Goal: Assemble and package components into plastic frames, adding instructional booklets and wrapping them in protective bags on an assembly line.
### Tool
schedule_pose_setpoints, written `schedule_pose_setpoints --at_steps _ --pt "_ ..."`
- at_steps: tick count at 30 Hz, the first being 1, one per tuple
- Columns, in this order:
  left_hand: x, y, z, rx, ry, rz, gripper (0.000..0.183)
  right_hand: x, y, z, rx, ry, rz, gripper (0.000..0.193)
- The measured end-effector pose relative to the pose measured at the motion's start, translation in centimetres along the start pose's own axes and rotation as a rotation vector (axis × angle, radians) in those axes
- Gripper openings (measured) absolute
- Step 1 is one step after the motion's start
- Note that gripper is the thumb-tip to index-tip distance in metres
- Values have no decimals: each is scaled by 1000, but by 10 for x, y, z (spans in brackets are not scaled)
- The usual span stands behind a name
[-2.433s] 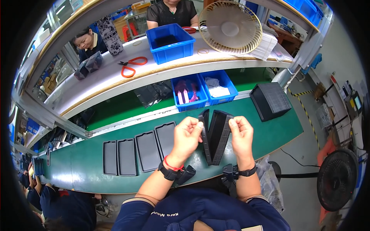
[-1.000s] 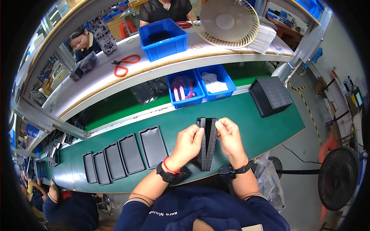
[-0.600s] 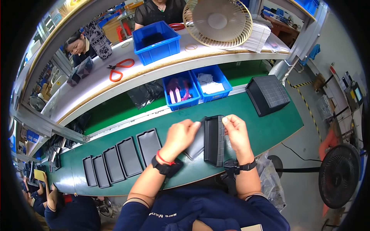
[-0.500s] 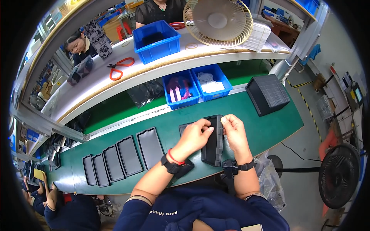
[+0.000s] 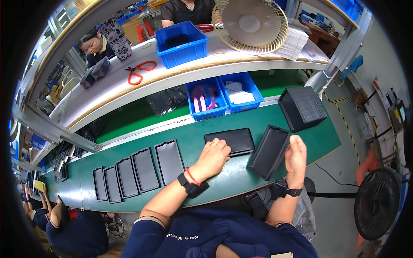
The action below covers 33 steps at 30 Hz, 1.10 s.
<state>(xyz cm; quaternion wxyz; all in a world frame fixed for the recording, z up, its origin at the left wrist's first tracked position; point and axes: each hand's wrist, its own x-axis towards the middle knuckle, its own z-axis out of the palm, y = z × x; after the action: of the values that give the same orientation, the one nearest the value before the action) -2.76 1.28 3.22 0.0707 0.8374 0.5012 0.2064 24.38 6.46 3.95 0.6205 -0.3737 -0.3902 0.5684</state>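
A shallow black rectangular tray (image 5: pixel 271 151) is tilted above the green bench, its hollow facing up. My right hand (image 5: pixel 296 157) is closed on its right edge, thumb and fingers pinching the rim. Left of it, another dark tray (image 5: pixel 237 141) with rounded corners lies lengthwise on the bench. My left hand (image 5: pixel 213 157) bends its fingers over that tray's near left corner; the fingertips are partly hidden. To the left, a row of several black trays (image 5: pixel 169 158) lies flat, hollow side up, in differing sizes.
A stack of nested black trays (image 5: pixel 303 108) stands at the bench's right end. Two blue bins (image 5: pixel 208 112) sit behind, under a shelf bearing a blue crate (image 5: pixel 184 55), red-handled scissors (image 5: pixel 140 72) and a fan (image 5: pixel 250 26). Co-workers sit behind the shelf and at far left.
My right hand has moved right with its tray, turning its hollow upward. My left hand has left that tray and come down at the one on the bench. The view has shifted slightly.
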Motion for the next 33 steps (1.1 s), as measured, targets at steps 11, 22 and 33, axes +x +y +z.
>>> schedule_pose_setpoints --at_steps 11,22,33 --pt "-15 4 -17 -148 257 -139 47 4 4 -7 91 -68 41 14" --pt "3 -20 -14 162 -45 -401 70 -5 -6 -6 75 -99 44 15" --pt "-41 -30 -35 -486 80 -772 34 -5 -5 1 69 -127 54 15"
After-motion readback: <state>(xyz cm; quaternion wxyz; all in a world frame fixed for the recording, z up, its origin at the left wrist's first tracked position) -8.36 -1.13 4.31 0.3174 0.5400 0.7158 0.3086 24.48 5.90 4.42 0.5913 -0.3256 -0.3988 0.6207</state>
